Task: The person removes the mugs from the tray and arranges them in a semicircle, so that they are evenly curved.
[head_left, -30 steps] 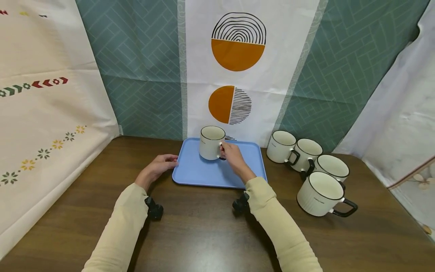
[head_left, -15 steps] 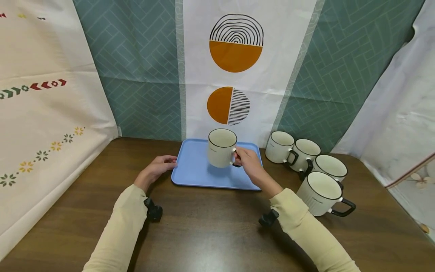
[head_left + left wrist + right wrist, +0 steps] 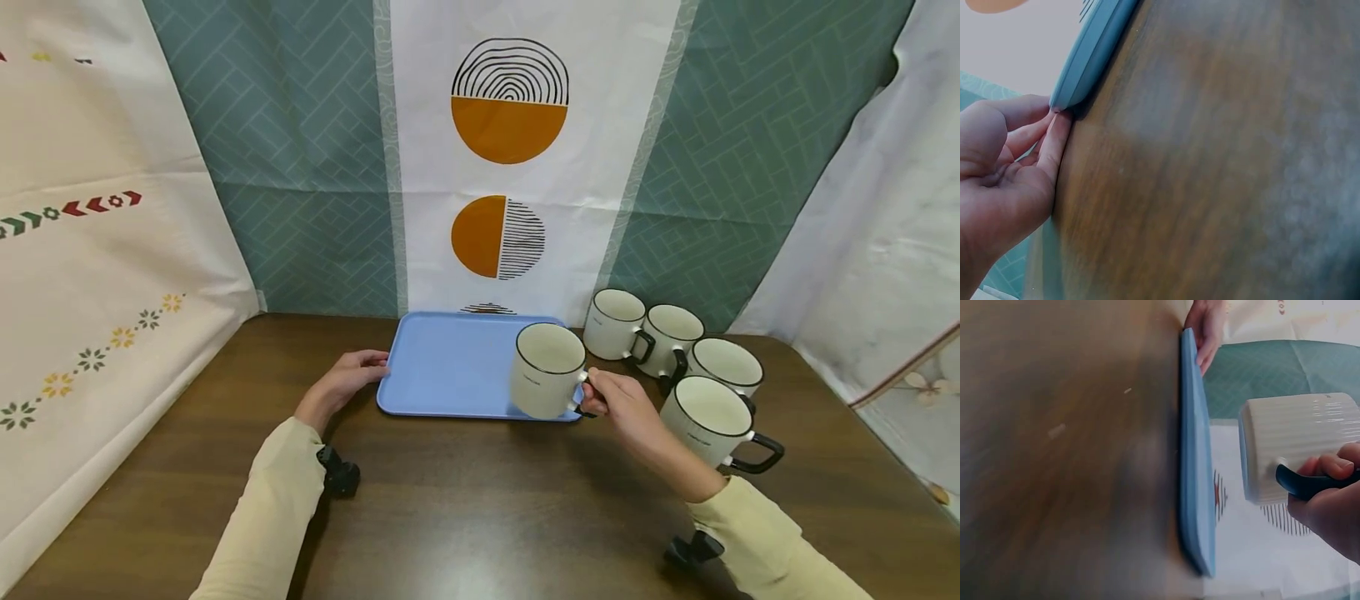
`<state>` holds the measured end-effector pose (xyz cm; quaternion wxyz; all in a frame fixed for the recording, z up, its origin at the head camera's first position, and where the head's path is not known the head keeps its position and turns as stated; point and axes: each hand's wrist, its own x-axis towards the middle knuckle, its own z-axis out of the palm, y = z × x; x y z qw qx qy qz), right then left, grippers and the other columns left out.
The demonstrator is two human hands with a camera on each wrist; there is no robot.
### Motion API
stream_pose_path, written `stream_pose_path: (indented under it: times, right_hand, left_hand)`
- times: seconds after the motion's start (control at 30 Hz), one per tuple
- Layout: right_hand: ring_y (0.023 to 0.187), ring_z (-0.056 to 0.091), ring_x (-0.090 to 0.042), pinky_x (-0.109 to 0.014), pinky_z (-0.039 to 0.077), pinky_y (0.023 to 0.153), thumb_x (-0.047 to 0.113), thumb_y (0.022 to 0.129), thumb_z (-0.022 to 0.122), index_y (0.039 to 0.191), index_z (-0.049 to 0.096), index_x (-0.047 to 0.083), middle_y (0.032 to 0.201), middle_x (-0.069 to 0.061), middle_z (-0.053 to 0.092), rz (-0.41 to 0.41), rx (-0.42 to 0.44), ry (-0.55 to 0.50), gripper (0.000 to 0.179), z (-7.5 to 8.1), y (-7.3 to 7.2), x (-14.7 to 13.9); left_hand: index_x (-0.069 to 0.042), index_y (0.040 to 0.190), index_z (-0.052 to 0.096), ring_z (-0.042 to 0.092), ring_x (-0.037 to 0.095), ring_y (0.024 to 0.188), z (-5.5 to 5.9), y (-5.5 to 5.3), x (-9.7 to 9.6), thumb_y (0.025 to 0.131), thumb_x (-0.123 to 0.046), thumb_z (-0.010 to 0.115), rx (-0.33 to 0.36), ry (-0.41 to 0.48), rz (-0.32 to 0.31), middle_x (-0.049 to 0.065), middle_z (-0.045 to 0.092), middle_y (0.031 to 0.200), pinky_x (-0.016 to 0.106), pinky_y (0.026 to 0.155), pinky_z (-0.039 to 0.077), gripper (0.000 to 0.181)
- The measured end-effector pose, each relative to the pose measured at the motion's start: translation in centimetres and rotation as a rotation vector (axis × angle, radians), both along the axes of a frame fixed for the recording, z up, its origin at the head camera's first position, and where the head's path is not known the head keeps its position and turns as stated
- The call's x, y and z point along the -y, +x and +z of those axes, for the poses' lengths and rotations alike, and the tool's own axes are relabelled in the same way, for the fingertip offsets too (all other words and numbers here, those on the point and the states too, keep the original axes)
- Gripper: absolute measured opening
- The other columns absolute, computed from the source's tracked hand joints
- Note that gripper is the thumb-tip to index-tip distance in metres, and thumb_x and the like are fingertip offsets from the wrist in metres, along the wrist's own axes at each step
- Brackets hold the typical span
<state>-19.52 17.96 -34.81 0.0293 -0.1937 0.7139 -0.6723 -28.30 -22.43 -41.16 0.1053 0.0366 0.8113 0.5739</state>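
A white enamel-style mug with a dark rim hangs in the air over the right front corner of the blue tray. My right hand grips its black handle; the right wrist view shows a gap between mug and tray. At the tray's left edge, my left hand pinches the rim between thumb and fingers. Close up in the left wrist view, the left hand has its thumb on one side of the tray edge and a finger underneath, low against the table.
Several similar mugs stand bunched to the right of the tray. The nearest mug is partly hidden behind my right hand. A patterned cloth hangs along the back of the wooden table, with a pale cloth at the left.
My right hand has lifted the mug off the tray's middle and carried it right and toward me, to the front right corner. The left hand has stayed at the tray's edge.
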Motion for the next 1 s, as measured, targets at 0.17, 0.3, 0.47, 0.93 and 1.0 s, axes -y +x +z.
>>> stream_pose_path:
  times: [0.17,0.3,0.47,0.93,1.0]
  right_hand:
    - [0.063,0.037,-0.014,-0.034,0.029,0.061,0.016,0.107,0.032,0.079,0.041,-0.009,0.066,-0.003,0.036,0.016,-0.006,0.094,0.038,-0.5,1.8,-2.6]
    - [0.061,0.034,-0.016,-0.036,0.028,0.061,0.018,0.107,0.031,0.079,0.042,-0.005,0.066,-0.002,0.035,-0.006,0.029,0.126,0.038,-0.9,2.8,-4.5]
    - [0.06,0.028,-0.023,-0.039,0.024,0.062,0.017,0.107,0.028,0.078,0.039,-0.003,0.065,-0.004,0.031,0.02,0.041,0.103,0.038,-1.6,3.8,-6.6]
    - [0.06,0.03,-0.028,-0.039,0.025,0.057,0.004,0.106,0.022,0.08,0.04,-0.011,0.065,-0.013,0.03,0.135,-0.104,0.175,0.035,-3.1,5.1,-10.3]
    - [0.06,0.029,-0.029,-0.039,0.024,0.057,0.001,0.106,0.02,0.08,0.039,-0.012,0.065,-0.016,0.029,0.18,-0.116,0.143,0.034,-3.3,5.0,-10.9]
  left_hand:
    - [0.016,0.136,0.039,0.045,0.038,0.119,-0.3,0.0,0.0,0.098,-0.005,0.051,0.001,-0.005,0.003,0.032,0.044,0.133,0.048,0.107,0.035,0.045]
    - [0.016,0.136,0.039,0.047,0.037,0.116,-0.3,0.1,-0.2,0.098,-0.005,0.051,0.003,-0.01,0.001,0.031,0.045,0.131,0.047,0.106,0.036,0.045]
    - [0.015,0.137,0.039,0.047,0.036,0.117,-0.3,0.1,-0.3,0.099,-0.006,0.052,0.01,-0.007,-0.002,0.03,0.045,0.132,0.047,0.106,0.035,0.046]
    - [0.016,0.136,0.039,0.047,0.036,0.116,0.1,0.3,-0.2,0.099,-0.005,0.051,0.008,-0.007,0.003,0.031,0.045,0.131,0.048,0.106,0.035,0.045]
    - [0.017,0.136,0.039,0.048,0.035,0.115,0.0,0.2,-0.3,0.098,-0.004,0.052,0.002,-0.003,0.0,0.031,0.045,0.131,0.048,0.106,0.035,0.045]
